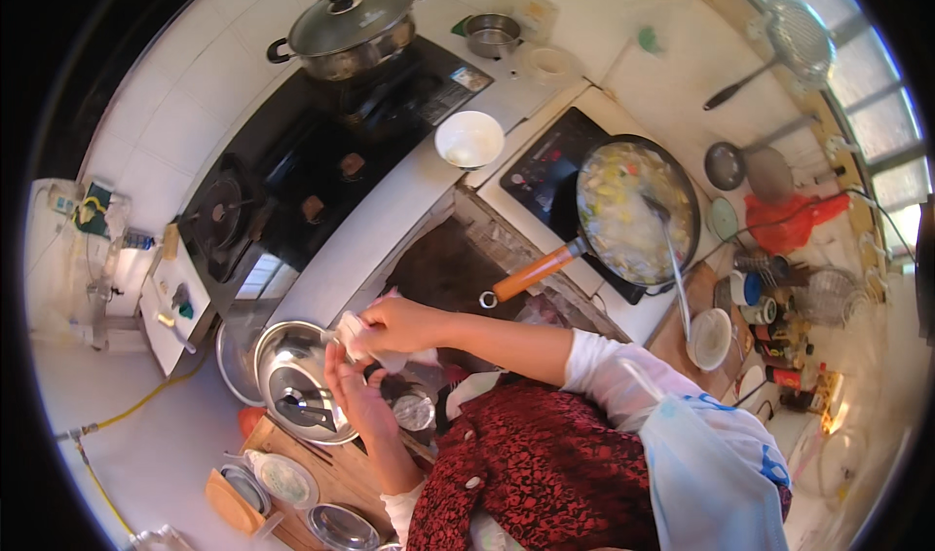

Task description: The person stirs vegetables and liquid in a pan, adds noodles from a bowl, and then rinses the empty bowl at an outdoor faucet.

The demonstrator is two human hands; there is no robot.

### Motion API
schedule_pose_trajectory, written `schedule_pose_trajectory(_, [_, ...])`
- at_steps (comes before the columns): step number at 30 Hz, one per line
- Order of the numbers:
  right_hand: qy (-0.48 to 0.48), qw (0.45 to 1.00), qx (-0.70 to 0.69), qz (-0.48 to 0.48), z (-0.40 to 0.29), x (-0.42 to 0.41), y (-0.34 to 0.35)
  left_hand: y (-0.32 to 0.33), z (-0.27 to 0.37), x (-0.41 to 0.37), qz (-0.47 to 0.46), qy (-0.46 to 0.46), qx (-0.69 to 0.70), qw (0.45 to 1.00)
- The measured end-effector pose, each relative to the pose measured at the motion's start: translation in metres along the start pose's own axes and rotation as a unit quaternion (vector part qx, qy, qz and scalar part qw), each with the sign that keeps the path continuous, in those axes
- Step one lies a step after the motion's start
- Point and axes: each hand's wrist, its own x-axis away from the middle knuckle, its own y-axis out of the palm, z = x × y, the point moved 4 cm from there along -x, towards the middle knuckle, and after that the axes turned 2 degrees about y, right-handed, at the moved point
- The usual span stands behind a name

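My right hand (402, 324) grips a bunched pinkish-white cloth (353, 334). Just below it, my left hand (359, 394) has its palm turned up and its fingers apart, with the fingertips at the cloth's edge. Whether they touch it is hard to tell. Beside my left hand is a shiny steel basin (274, 346), and a glass pot lid with a black knob (296, 397) lies in it. A crumpled clear plastic or foil piece (413, 411) shows near my left wrist.
A wok (638, 207) of cloudy stew, with a ladle (676, 273) in it and its wooden handle (537, 272) jutting out, sits on an induction cooker (540, 167). A white bowl (469, 139) stands near the gas hob (321, 156). A lidded pot (354, 28) is behind.
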Motion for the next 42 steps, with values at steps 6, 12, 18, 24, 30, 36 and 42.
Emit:
schedule_pose_trajectory(6, [-0.018, 0.994, 0.108, 0.017, 0.002, -0.016, -0.002, -0.015, -0.009, -0.019, -0.109, -0.098, -0.063, 0.987])
schedule_pose_trajectory(12, [0.095, 0.993, 0.038, 0.061, -0.013, -0.032, -0.015, -0.023, 0.001, -0.037, -0.098, -0.077, -0.028, 0.992])
schedule_pose_trajectory(18, [0.05, 0.997, 0.0, -0.066, 0.003, -0.05, -0.001, -0.051, -0.02, -0.06, -0.177, -0.152, -0.069, 0.97])
schedule_pose_trajectory(24, [0.059, 0.982, 0.177, 0.009, 0.039, -0.1, -0.019, -0.09, 0.001, -0.118, -0.002, -0.008, -0.259, 0.966])
schedule_pose_trajectory(30, [-0.019, 0.841, 0.419, 0.341, 0.083, -0.143, -0.028, -0.083, -0.063, -0.186, -0.025, 0.111, -0.483, 0.868])
schedule_pose_trajectory(36, [-0.054, 0.906, 0.282, 0.312, 0.042, -0.035, -0.023, -0.081, -0.104, -0.187, -0.115, 0.126, -0.659, 0.733])
schedule_pose_trajectory(42, [0.086, 0.749, 0.363, 0.548, 0.057, 0.175, -0.092, -0.021, -0.085, -0.15, -0.198, 0.21, -0.539, 0.791])
